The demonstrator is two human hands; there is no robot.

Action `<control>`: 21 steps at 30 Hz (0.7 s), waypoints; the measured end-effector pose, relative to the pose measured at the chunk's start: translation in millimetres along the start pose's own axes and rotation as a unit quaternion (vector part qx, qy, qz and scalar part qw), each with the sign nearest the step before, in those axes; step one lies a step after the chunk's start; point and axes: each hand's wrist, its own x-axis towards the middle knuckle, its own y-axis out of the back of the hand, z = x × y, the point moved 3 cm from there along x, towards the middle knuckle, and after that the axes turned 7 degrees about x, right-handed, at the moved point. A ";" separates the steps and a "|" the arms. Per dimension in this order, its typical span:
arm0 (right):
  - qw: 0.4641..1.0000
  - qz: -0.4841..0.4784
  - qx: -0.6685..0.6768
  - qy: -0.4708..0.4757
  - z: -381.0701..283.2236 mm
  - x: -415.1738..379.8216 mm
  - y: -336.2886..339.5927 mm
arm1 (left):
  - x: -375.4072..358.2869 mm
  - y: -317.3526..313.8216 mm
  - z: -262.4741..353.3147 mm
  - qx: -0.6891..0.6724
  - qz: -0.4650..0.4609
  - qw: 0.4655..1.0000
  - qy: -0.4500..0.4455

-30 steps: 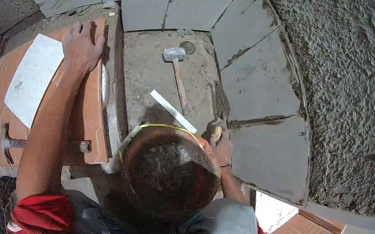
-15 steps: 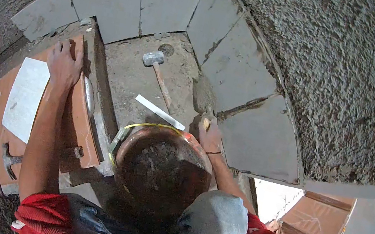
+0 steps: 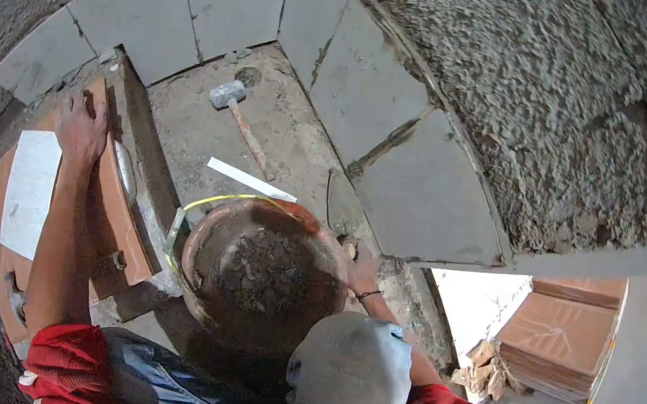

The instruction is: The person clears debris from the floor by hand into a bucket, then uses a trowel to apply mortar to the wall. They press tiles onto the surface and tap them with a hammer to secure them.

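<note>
My left hand (image 3: 82,130) lies flat on the upper end of an orange tile (image 3: 115,230), fingers at its top edge. A white tile piece (image 3: 30,189) rests on the orange tile just left of my forearm. My right hand (image 3: 361,271) is closed round the yellowish handle of a trowel (image 3: 337,209). It sits at the right rim of a round rusty pan (image 3: 197,253) filled with grey mortar. The trowel's blade points up at the base of the grey wall tiles (image 3: 420,193).
A mallet (image 3: 236,119) and a white strip (image 3: 249,179) lie on the rough floor beyond the pan. A metal tool (image 3: 124,167) lies along the orange tile's edge. Rough plaster rises above the wall tiles. A stack of orange tiles (image 3: 564,335) stands at the right.
My right hand has drawn the trowel back from the joint between the wall tiles down to the pan's rim. My left hand has stayed on the orange tile. The view has swung right.
</note>
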 end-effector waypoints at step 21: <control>0.996 0.070 0.043 0.020 -114.9 -30.2 93.2 | 28.3 -23.0 0.5 0.027 -0.232 0.972 0.015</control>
